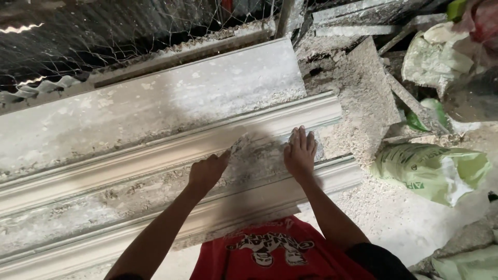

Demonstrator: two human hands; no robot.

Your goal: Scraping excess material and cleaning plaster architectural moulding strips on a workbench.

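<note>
A long white plaster moulding [155, 155] lies across a dusty workbench [155, 98], running from lower left to upper right. My left hand [206, 172] is closed on a piece of grey fibre matting [244, 150] that lies in the moulding's middle channel. My right hand [300, 151] rests flat, fingers together and pointing away from me, pressing the same matting near the moulding's right end. My red shirt shows at the bottom edge.
Wire mesh [104, 31] hangs behind the bench. Plaster crumbs cover a slab [358, 93] at the right. Green and white sacks [436, 171] lie on the dusty floor to the right, with more bags [436, 57] and timber pieces behind.
</note>
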